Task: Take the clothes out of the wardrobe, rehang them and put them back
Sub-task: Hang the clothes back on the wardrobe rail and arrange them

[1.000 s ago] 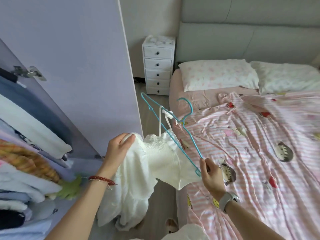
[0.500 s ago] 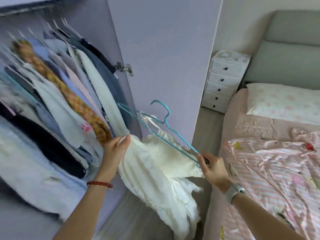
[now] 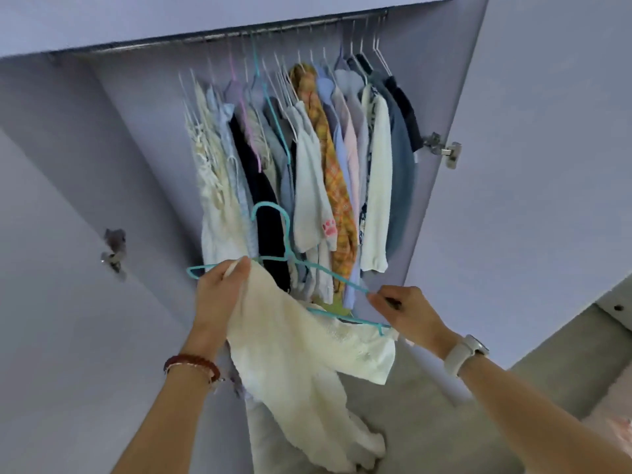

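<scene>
Inside wardrobe (image 3: 513,165) clothes (image 3: 307,159) hang; both hands grip teal hanger (image 3: 273,230) w/ cream garment (image 3: 301,354).

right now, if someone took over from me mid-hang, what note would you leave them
Left hand: grips the cream garment at the teal hanger's left shoulder.
Right hand: pinches the hanger's right end.
The garment is on the hanger, its skirt trailing down, held up in front of the open wardrobe. The hook points up towards the rail, not on it.
Done: garment rehung.
Left: hook it on the rail, probably in the bare stretch left of the hanging clothes.
</scene>
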`<state>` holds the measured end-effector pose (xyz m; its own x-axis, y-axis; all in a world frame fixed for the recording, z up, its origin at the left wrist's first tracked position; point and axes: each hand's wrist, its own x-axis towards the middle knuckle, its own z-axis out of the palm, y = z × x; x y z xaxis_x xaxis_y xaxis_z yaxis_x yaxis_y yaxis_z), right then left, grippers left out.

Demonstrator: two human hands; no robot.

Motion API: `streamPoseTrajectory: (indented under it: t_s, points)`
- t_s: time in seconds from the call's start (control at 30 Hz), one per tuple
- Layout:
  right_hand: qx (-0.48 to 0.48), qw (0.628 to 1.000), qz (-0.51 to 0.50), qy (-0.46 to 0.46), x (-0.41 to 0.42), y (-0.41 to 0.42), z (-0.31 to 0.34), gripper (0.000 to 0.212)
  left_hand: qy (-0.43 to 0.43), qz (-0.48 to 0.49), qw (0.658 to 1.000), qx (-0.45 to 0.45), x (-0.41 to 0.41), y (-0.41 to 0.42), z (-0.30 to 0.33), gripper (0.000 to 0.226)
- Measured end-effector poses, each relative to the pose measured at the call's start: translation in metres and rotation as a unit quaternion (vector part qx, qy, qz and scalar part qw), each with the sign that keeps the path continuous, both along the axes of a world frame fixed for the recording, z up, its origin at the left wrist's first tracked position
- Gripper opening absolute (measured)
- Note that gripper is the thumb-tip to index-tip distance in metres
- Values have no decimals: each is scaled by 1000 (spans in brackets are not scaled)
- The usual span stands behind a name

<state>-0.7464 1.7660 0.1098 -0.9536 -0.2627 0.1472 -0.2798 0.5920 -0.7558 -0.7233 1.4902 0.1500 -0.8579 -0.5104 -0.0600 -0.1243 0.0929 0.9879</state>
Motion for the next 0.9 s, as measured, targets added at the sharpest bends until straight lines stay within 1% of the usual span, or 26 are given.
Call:
streamPoseTrajectory:
  t_s: [0.03,0.1,0.17,0.23,0.27,0.33,0.4,0.5,0.6,0.67,0.73,0.8,0.9]
  points:
    - [-10,1000,13,-7,-8,-13,5,47,4,41,999,12,-2,-8,2,21]
    - [-30,999,38,-14,-22,-43,16,45,27,92,995,32,-9,-22,7,19]
    - [-50,997,61,-20,-35,-74,26,40,43,137,989,37,-19,-35,13,25]
    - [-40,996,73,-21,-48,-107,37,37,49,179,982,40,-31,-49,18,26]
    - [-41,996,74,-24,-55,-124,43,34,50,194,979,41,-38,-57,20,22]
    - [-80,992,79,-56,-72,-159,52,26,54,220,973,44,-52,-75,24,16]
    - [-117,984,83,-101,-90,-194,63,23,68,242,967,37,-68,-93,28,20]
    - [-138,979,83,-126,-117,-241,77,24,85,264,961,16,-95,-121,36,29]
    - [-195,971,69,-120,-144,-280,92,25,91,298,950,-32,-128,-148,53,29]
    - [-242,962,53,-113,-161,-303,101,22,128,310,940,-69,-152,-162,69,27]
    - [-285,952,33,-105,-177,-321,110,22,158,304,931,-125,-177,-173,89,25]
    - [-307,947,21,-93,-191,-332,118,23,182,288,922,-182,-199,-184,112,26]
    - [-322,943,15,-81,-212,-345,125,23,241,272,904,-226,-229,-201,143,24]
